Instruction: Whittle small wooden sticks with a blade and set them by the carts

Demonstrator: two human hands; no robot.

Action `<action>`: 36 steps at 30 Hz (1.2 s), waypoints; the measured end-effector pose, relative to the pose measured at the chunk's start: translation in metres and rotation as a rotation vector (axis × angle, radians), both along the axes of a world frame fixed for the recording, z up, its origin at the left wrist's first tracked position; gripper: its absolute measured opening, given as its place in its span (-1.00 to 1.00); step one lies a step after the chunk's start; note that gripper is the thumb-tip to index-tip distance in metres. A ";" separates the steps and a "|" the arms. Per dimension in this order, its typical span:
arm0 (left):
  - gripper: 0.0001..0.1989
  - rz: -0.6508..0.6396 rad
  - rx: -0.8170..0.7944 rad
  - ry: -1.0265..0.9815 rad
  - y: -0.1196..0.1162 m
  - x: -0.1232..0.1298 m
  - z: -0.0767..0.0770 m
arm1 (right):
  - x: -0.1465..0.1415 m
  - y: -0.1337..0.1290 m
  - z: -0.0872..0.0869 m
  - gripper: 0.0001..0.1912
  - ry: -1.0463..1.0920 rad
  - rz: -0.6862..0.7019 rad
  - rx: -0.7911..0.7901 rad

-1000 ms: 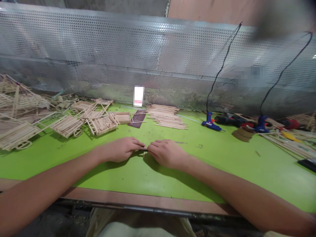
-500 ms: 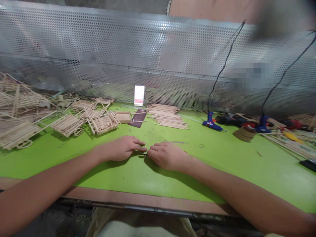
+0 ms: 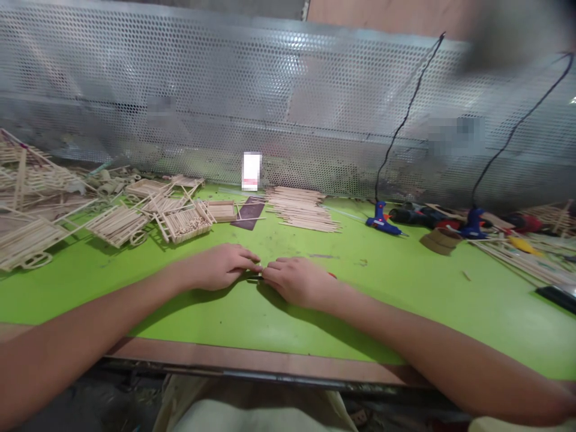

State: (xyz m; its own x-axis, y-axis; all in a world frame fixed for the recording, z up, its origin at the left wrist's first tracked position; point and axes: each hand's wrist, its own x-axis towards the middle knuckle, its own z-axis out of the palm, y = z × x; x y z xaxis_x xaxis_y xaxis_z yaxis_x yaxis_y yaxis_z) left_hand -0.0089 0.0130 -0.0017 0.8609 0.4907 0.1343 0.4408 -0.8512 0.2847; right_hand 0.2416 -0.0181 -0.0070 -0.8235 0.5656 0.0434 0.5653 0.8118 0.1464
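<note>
Both hands meet on the green tabletop (image 3: 288, 336), near its front middle. My right hand (image 3: 301, 282) is closed around a thin dark tool (image 3: 254, 278), whose tip points left from under the fingers; a bit of red shows behind the hand. My left hand (image 3: 222, 266) lies just left of it, fingers pressed together at a tiny pale piece that the fingertips mostly hide. Behind the hands lies a row of thin wooden sticks (image 3: 303, 209). A dark flat sheet (image 3: 249, 213) is beside the sticks.
Small wooden carts (image 3: 185, 223) and stick frames crowd the left. On the right are a blue glue gun (image 3: 382, 219), a second glue gun (image 3: 473, 224), a brown round piece (image 3: 441, 241) and more sticks. A perforated metal panel (image 3: 216, 108) stands behind.
The view has shifted slightly, so everything sits a little further left and higher. Both hands stay together in nearly the same pose.
</note>
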 end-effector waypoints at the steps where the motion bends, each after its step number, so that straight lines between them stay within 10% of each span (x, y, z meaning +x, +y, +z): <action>1: -0.61 0.004 -0.004 0.000 0.000 -0.001 0.000 | -0.001 -0.001 -0.001 -0.77 -0.009 -0.002 0.009; 8: -0.59 -0.016 0.011 -0.037 0.003 -0.004 -0.005 | 0.004 0.001 0.014 -0.79 0.052 -0.013 0.008; 15: -0.53 -0.047 0.055 -0.022 0.002 -0.002 -0.001 | 0.031 0.035 0.026 -0.65 0.067 -0.483 -0.012; 26: -0.56 0.049 0.205 -0.119 0.002 -0.005 0.007 | 0.013 0.010 0.009 -0.71 0.299 0.174 -0.052; 36: -0.67 -0.036 0.164 -0.081 0.001 -0.005 0.005 | 0.009 0.008 0.002 -0.77 0.255 0.026 -0.110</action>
